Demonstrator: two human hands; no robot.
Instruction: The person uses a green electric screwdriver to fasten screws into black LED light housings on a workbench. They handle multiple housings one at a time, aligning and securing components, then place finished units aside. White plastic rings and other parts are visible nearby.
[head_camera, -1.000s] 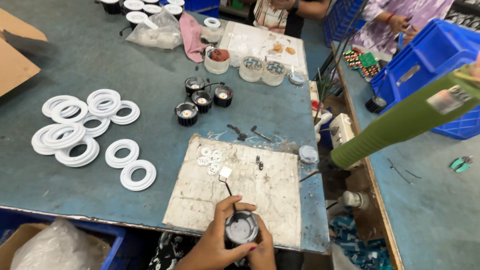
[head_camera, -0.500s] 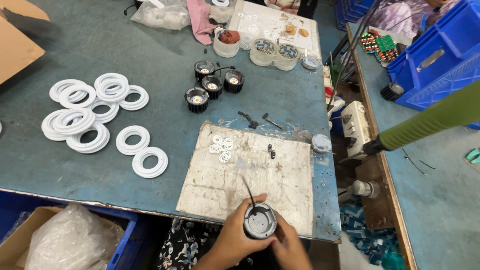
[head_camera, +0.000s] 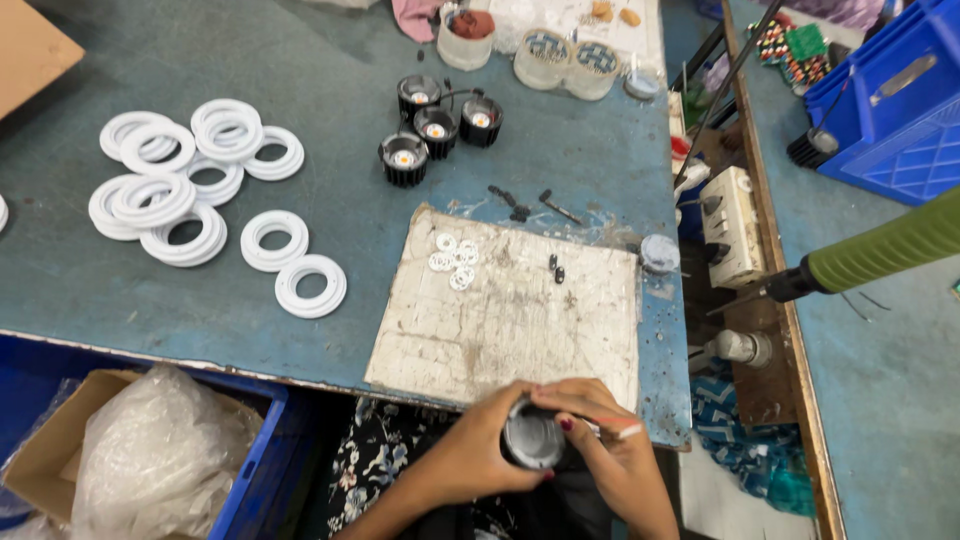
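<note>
We have the round black lamp housing (head_camera: 533, 438) cupped in our left hand (head_camera: 470, 462) at the table's near edge, at six o'clock from the worn work mat (head_camera: 510, 320), while our right hand (head_camera: 610, 450) closes around a thin stick-like tool (head_camera: 612, 430) laid across its grey face. We judge this the step of working on that face. Next it calls for a steady left grip and fine tool control, perhaps a small white ring (head_camera: 452, 260) from twelve o'clock on the mat.
</note>
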